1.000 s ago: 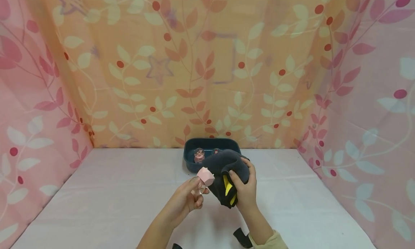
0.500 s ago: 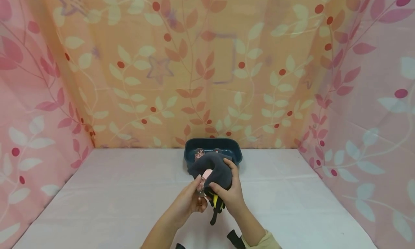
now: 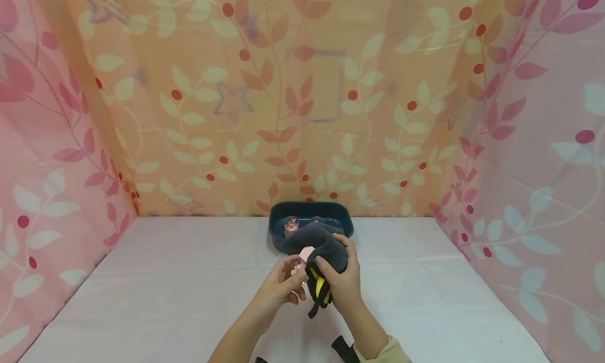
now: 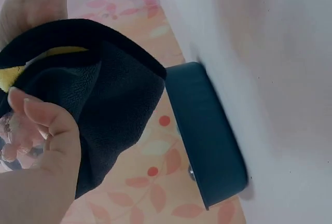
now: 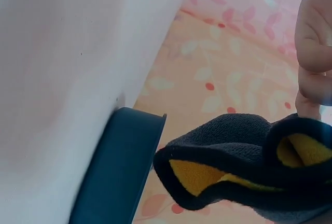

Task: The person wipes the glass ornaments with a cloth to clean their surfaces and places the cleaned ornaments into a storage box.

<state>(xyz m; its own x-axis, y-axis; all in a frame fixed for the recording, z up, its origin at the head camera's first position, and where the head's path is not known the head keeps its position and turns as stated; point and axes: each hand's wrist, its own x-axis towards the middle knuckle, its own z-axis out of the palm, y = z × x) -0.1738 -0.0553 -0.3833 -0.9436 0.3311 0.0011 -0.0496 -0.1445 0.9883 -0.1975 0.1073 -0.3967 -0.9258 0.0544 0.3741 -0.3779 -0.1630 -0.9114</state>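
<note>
Between finger and thumb, my left hand (image 3: 283,283) pinches a small ornament with a pink faceted end (image 3: 307,253) and a clear part. The left wrist view shows its clear part (image 4: 13,136) among the fingers. My right hand (image 3: 345,279) grips a bunched dark grey cloth (image 3: 326,242) with a yellow inner side (image 5: 199,178) and black edging. Its fold lies against the pink end. In the right wrist view, the left hand's fingers (image 5: 314,86) reach the cloth's upper edge. The cloth hides part of the right hand there.
Behind the hands, a dark teal tray (image 3: 340,211) stands on the white table (image 3: 189,279) near the back wall. A clear ornament with a pink base (image 3: 291,226) and a second, partly hidden one (image 3: 316,220) are in it. Patterned curtains enclose three sides.
The right hand has brought the cloth left to the ornament, whose pink end now touches the fold. In the last half second, both hands shifted slightly right and the left fingers changed their hold.
</note>
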